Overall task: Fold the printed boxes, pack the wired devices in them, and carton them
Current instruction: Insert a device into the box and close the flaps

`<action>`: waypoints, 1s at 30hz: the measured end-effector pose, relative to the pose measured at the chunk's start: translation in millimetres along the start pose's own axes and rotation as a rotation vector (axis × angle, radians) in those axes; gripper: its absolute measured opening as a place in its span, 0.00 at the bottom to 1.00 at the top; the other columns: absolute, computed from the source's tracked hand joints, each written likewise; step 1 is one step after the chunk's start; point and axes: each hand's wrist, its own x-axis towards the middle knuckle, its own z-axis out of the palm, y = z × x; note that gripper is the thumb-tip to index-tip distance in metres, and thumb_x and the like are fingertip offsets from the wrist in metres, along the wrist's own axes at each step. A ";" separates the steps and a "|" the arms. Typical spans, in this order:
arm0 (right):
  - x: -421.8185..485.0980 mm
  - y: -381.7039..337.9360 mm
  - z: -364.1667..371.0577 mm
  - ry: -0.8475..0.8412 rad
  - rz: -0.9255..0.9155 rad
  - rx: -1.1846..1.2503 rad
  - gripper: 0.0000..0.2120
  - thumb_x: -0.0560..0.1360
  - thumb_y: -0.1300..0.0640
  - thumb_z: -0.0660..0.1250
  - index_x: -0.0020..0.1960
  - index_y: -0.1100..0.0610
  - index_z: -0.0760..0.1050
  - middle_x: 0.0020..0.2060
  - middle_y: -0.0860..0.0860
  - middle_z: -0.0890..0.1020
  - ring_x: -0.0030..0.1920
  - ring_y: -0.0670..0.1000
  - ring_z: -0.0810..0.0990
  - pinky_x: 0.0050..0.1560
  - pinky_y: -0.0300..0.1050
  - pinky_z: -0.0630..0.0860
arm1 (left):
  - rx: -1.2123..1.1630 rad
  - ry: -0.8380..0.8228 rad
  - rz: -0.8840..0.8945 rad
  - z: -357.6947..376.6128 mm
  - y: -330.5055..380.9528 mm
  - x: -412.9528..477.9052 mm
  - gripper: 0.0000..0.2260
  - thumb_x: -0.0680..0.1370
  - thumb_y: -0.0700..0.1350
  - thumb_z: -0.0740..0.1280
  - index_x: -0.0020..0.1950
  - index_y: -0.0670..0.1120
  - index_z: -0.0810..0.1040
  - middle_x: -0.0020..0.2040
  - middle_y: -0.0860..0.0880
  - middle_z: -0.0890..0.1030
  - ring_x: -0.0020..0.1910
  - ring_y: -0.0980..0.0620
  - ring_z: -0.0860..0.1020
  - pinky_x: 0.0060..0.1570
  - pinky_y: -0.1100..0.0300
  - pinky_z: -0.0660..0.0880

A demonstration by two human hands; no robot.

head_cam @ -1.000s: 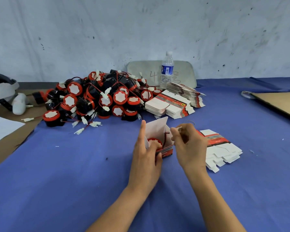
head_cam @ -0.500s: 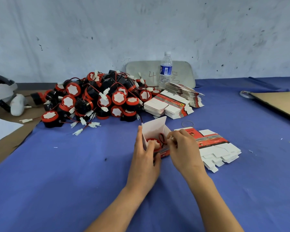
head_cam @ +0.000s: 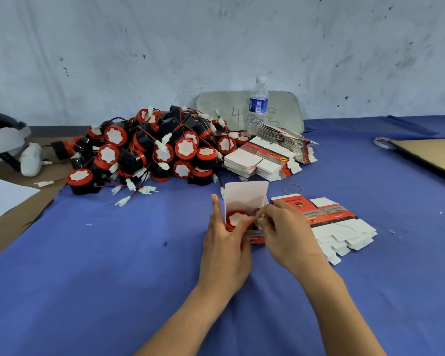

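— Wired devices (head_cam: 149, 150), red and black, piled in a big tangled heap on the left of the blue desk (head_cam: 88, 278), white plugs trailing off the front!
— And the one being packed?
— Dead centre. The left hand (head_cam: 224, 247) grips the printed box (head_cam: 244, 199): forefinger straight up against its left wall, the other fingers curled over the front edge. The box stands upright on the desk, lid flap raised, and one device (head_cam: 238, 219) sits inside, white face showing.
— Behind it?
— Stacks of flat boxes (head_cam: 265, 160) just beside the heap, and a water bottle (head_cam: 259, 104) upright in front of a grey board (head_cam: 226, 106).
— The right hand?
— Right hand (head_cam: 288, 232) at the box's mouth, fingers closed in a pinch on the small white connector (head_cam: 261, 216) of the device's red wire.
— Further right?
— A rubber band (head_cam: 292, 188) lying on the desk, a fan of flat blanks (head_cam: 339, 227) just beside that hand, and brown cardboard (head_cam: 432, 155) at the far edge.
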 end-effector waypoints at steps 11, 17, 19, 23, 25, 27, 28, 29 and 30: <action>2.4 -0.2 -0.2 0.141 0.036 0.029 0.09 0.79 0.64 0.63 0.53 0.64 0.81 0.47 0.52 0.73 0.45 0.53 0.75 0.47 0.44 0.71 | 0.152 -0.126 0.004 1.3 0.4 0.4 0.18 0.83 0.54 0.54 0.71 0.70 0.61 0.80 0.47 0.46 0.68 0.43 0.68 0.68 0.47 0.66; -0.7 -4.2 4.2 0.346 0.082 0.093 0.03 0.75 0.66 0.69 0.48 0.63 0.80 0.41 0.56 0.82 0.41 0.57 0.78 0.42 0.49 0.74 | 0.198 -0.100 0.061 -0.1 -2.0 1.9 0.20 0.83 0.47 0.58 0.69 0.69 0.65 0.80 0.44 0.49 0.65 0.43 0.72 0.62 0.53 0.70; -2.3 -5.4 8.3 0.325 0.078 0.060 0.02 0.76 0.65 0.66 0.45 0.62 0.78 0.38 0.56 0.82 0.38 0.56 0.76 0.39 0.49 0.72 | 0.217 -0.101 0.055 1.2 -1.8 1.4 0.21 0.82 0.46 0.59 0.69 0.68 0.65 0.80 0.44 0.48 0.65 0.42 0.72 0.61 0.53 0.70; -3.1 -5.4 14.4 0.195 0.129 -0.092 0.08 0.80 0.61 0.59 0.51 0.58 0.77 0.43 0.55 0.81 0.41 0.55 0.75 0.39 0.46 0.70 | 0.184 -0.098 0.053 3.1 -1.5 1.2 0.20 0.82 0.46 0.59 0.69 0.68 0.65 0.80 0.43 0.47 0.67 0.41 0.70 0.62 0.51 0.70; -2.2 -5.2 11.7 0.170 0.183 -0.166 0.09 0.80 0.58 0.57 0.54 0.54 0.75 0.44 0.54 0.81 0.41 0.54 0.73 0.38 0.44 0.66 | 0.156 -0.088 0.053 3.6 -1.4 1.3 0.19 0.82 0.47 0.59 0.69 0.68 0.66 0.80 0.43 0.48 0.68 0.41 0.69 0.64 0.50 0.69; -1.8 -5.3 10.6 0.104 0.197 -0.212 0.10 0.81 0.56 0.55 0.58 0.52 0.71 0.45 0.53 0.81 0.41 0.55 0.74 0.38 0.45 0.67 | 0.110 -0.087 0.046 3.6 -1.7 1.1 0.17 0.82 0.47 0.59 0.67 0.66 0.70 0.80 0.44 0.48 0.70 0.40 0.67 0.66 0.49 0.68; -2.0 -5.6 11.8 0.055 0.197 -0.200 0.11 0.81 0.55 0.54 0.62 0.52 0.68 0.46 0.54 0.81 0.43 0.56 0.76 0.39 0.46 0.68 | 0.081 -0.090 0.046 3.4 -2.1 1.1 0.15 0.82 0.47 0.59 0.66 0.64 0.71 0.80 0.44 0.48 0.72 0.40 0.64 0.68 0.49 0.66; -2.4 -6.1 13.4 0.008 0.200 -0.175 0.13 0.80 0.55 0.53 0.65 0.53 0.64 0.48 0.54 0.80 0.45 0.58 0.78 0.39 0.47 0.69 | 0.056 -0.092 0.050 3.0 -2.5 1.4 0.14 0.82 0.47 0.60 0.65 0.62 0.73 0.80 0.45 0.48 0.74 0.41 0.62 0.69 0.49 0.65; -2.5 -6.2 15.5 -0.026 0.204 -0.151 0.16 0.80 0.55 0.53 0.67 0.54 0.61 0.49 0.55 0.80 0.47 0.59 0.79 0.40 0.48 0.69 | 0.037 -0.093 0.054 2.5 -2.8 1.8 0.14 0.82 0.46 0.61 0.65 0.60 0.74 0.80 0.45 0.48 0.75 0.41 0.60 0.70 0.49 0.64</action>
